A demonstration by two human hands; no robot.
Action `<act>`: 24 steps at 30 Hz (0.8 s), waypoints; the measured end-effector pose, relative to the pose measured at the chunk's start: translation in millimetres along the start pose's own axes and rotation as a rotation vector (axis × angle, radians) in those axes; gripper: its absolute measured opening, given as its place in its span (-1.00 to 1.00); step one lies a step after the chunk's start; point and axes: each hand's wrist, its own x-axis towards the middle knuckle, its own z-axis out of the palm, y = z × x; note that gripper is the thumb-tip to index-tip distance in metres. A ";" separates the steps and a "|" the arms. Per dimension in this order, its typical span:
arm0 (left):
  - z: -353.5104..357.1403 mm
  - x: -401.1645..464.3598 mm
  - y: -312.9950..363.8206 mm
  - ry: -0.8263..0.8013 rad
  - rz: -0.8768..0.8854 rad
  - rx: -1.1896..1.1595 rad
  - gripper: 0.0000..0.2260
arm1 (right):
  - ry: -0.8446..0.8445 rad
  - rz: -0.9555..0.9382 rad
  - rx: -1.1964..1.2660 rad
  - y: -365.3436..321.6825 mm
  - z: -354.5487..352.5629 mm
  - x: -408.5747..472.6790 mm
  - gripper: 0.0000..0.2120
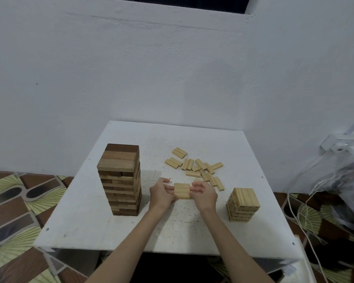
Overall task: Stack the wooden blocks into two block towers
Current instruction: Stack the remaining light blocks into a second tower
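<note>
On the white bench (102, 227) against a pale wall, we are pressing a row of pale blocks (182, 190) between our left hand (161, 194) and right hand (203, 194), each grip spread flat, between the dark tower (120, 180) and the short pale tower (243, 204).

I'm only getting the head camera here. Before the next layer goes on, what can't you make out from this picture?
- Block count in the group pressed between left hand and right hand: seams too faint.
- Far faces of dark tower and pale tower: hidden by the towers themselves.
- Loose blocks: overlapping, too small to count.
- Under the table: dark, cut off by the bottom edge.
</note>
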 end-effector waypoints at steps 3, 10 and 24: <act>-0.7 -1.1 0.6 0.003 0.008 0.005 -0.52 | -0.009 0.013 0.014 -1.5 -2.1 -1.2 -0.75; -5.2 -1.1 15.0 0.021 0.055 -0.016 -0.51 | -0.039 -0.012 0.074 -16.6 -11.7 -0.2 -0.73; -7.8 -21.2 76.9 0.004 0.199 -0.128 -0.51 | 0.003 -0.143 0.117 -72.8 -62.0 -7.8 -0.71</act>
